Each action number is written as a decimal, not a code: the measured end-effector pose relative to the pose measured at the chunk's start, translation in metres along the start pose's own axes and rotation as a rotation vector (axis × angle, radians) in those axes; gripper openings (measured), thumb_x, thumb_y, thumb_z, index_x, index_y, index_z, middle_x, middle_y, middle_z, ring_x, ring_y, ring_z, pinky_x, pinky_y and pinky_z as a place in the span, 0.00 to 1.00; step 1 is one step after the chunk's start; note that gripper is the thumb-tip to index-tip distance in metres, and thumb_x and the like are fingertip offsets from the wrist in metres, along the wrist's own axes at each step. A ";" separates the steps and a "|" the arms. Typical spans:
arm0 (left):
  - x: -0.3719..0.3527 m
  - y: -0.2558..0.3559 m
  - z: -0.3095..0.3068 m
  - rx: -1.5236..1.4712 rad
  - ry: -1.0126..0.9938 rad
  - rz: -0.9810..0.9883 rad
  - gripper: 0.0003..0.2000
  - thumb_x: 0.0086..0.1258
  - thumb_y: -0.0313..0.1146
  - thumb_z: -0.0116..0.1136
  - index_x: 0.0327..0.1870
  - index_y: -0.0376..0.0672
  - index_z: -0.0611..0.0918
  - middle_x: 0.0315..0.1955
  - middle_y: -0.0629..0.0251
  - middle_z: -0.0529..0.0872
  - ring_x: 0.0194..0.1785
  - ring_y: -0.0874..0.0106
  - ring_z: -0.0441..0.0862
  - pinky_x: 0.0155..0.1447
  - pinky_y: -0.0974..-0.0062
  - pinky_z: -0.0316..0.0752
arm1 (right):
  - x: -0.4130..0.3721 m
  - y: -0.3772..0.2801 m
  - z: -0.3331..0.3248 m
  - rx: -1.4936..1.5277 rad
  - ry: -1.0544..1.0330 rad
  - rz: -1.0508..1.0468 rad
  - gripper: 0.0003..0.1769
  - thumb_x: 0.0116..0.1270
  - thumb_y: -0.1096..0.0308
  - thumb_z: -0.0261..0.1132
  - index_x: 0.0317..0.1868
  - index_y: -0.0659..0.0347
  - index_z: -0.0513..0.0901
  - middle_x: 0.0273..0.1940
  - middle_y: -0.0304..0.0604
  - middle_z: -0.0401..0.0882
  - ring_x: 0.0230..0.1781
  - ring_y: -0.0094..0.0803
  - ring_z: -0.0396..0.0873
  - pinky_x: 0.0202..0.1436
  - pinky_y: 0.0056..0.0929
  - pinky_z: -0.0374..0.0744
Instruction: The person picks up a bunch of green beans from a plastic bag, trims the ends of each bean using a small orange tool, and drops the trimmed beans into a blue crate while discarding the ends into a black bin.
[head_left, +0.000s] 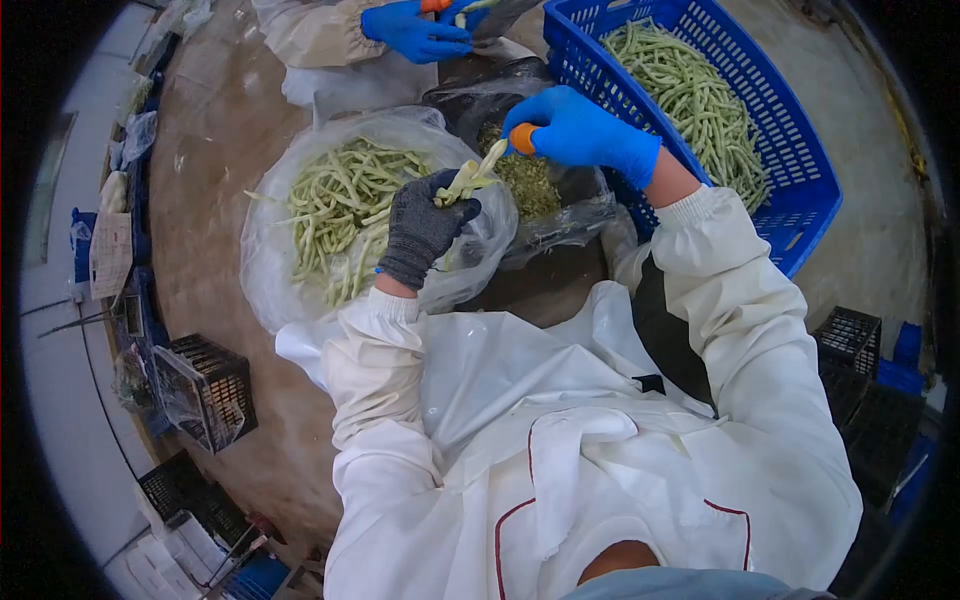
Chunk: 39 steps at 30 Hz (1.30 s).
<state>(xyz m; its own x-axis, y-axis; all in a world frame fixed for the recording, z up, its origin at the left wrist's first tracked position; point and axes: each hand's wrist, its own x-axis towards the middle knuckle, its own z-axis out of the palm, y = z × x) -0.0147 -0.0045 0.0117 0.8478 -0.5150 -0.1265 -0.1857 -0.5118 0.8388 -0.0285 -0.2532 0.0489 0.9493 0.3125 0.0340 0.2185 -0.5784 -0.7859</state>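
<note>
My left hand (pixel 430 222), in a dark grey knit glove, is closed around a small bunch of pale green beans (pixel 465 182), whose ends point up and right. My right hand (pixel 580 128), in a blue glove, grips a small orange-handled tool (pixel 523 138) beside the bean tips; its working end cannot be made out. Under and left of my left hand, a clear plastic bag (pixel 268 262) lies spread open with a heap of long green beans (pixel 345 195) in it. Below my right hand, a dark bag (pixel 590 215) holds greenish bean scraps (pixel 528 185).
At the upper right stands a blue crate (pixel 805 205) with many green beans (pixel 690 95). Across from me, another person's blue-gloved hands (pixel 415 32) hold a bean and an orange-handled tool. Black crates (pixel 205 390) stand on the floor at left, with others (pixel 850 340) at right.
</note>
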 end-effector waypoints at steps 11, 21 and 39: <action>-0.003 -0.002 0.010 -0.553 0.045 0.117 0.14 0.59 0.24 0.65 0.46 0.35 0.83 0.38 0.62 0.86 0.38 0.73 0.83 0.44 0.75 0.78 | 0.005 0.011 0.021 0.514 -0.080 0.052 0.16 0.54 0.66 0.61 0.42 0.62 0.86 0.34 0.54 0.84 0.29 0.43 0.80 0.39 0.38 0.79; -0.003 0.013 0.001 -0.748 0.005 -0.018 0.15 0.58 0.24 0.67 0.47 0.36 0.83 0.38 0.66 0.85 0.39 0.77 0.82 0.44 0.78 0.76 | 0.011 0.001 0.032 0.674 0.091 -0.029 0.17 0.64 0.68 0.61 0.54 0.59 0.84 0.46 0.39 0.84 0.43 0.28 0.79 0.52 0.28 0.75; 0.005 0.004 0.017 -0.753 -0.207 -0.121 0.13 0.62 0.27 0.64 0.47 0.34 0.83 0.30 0.64 0.85 0.26 0.76 0.79 0.32 0.80 0.74 | -0.016 0.012 -0.020 -0.089 0.403 -0.122 0.15 0.59 0.64 0.65 0.46 0.58 0.85 0.41 0.52 0.84 0.43 0.48 0.83 0.49 0.39 0.79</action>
<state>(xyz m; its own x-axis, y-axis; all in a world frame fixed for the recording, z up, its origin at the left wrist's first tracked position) -0.0200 -0.0212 0.0054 0.7169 -0.6411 -0.2741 0.3514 -0.0074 0.9362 -0.0367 -0.2802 0.0514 0.9239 0.0734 0.3755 0.3362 -0.6242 -0.7052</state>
